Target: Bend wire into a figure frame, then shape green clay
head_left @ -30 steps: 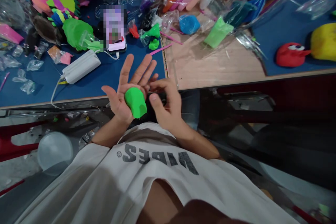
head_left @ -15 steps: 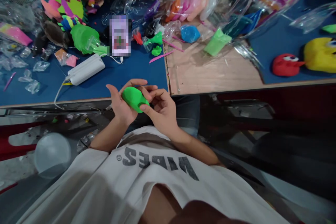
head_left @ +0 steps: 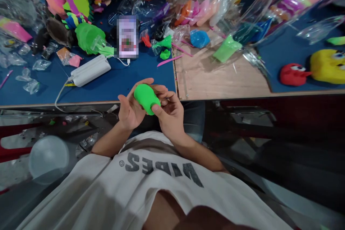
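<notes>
A smooth, bright green lump of modelling clay (head_left: pixel 146 97) is between my two hands, in front of the table edge. My left hand (head_left: pixel 132 111) cups it from behind with curled fingers, while its thumb stands away to the left. With thumb and fingers, my right hand (head_left: pixel 172 115) pinches the clay's lower right end. The clay is rounded at the upper left and narrower towards the right thumb. Parts of the fingers behind it are hidden.
On the blue tabletop lie a white power bank (head_left: pixel 91 71), a phone (head_left: pixel 127 37) on a cable, pink sticks (head_left: pixel 169 61) and a green clay piece (head_left: pixel 165 54). Bagged clay (head_left: pixel 228 48) lies on the wooden board. Red (head_left: pixel 293 74) and yellow (head_left: pixel 327 66) clay figures sit right.
The green clay lay on my flat left palm; my left fingers have since curled around it. My right hand has come in to pinch its end, and the clay is turned and smoother in outline.
</notes>
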A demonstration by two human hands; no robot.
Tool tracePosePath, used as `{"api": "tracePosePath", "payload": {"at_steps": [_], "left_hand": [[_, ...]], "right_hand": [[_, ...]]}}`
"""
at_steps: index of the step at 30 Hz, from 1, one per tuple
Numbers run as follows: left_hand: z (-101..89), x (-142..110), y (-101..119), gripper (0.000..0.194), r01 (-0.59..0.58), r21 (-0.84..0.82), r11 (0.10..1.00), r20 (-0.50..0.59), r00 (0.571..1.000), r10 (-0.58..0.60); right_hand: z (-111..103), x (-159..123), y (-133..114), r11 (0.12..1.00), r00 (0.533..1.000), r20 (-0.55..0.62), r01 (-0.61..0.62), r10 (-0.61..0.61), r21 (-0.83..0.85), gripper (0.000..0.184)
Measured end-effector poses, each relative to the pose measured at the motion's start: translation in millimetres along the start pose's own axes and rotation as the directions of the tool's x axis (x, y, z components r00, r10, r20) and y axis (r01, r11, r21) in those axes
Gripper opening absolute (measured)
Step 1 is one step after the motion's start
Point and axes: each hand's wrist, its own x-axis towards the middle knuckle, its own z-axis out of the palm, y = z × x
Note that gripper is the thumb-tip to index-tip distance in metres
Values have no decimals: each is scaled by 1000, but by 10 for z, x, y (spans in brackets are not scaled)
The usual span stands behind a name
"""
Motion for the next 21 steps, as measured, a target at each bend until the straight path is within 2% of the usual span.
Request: {"api": "tracePosePath", "payload": {"at_steps": [3, 9, 14, 16, 19, 21], "left_hand": [[-49, -28, -156, 110, -40, -9, 999, 37, 999, 40], [-168, -34, -358, 119, -91, 12, 996, 11, 996, 91], [-332, 11, -345, 101, -243, 176, 954, 52, 970, 238], [-364, 20, -317, 91, -309, 259, 915, 48, 951, 307], [-345, 20, -311, 82, -416, 360, 835, -1, 895, 447], [-304, 11, -341, 79, -455, 434, 778, -18, 859, 512]], "right_hand": [[24, -30, -6, 1000, 1000, -7, 6, -6, -1, 68], [17, -71, -55, 997, 997, 30, 75, -74, -25, 60], [-160, 22, -162, 988, 995, 69, 76, -67, -131, 58], [-227, 75, -181, 986, 993, 88, 87, -75, -139, 61], [-294, 140, -144, 990, 987, 122, 119, -109, -78, 70], [-315, 163, -92, 989, 988, 99, 128, -120, -73, 74]]}}
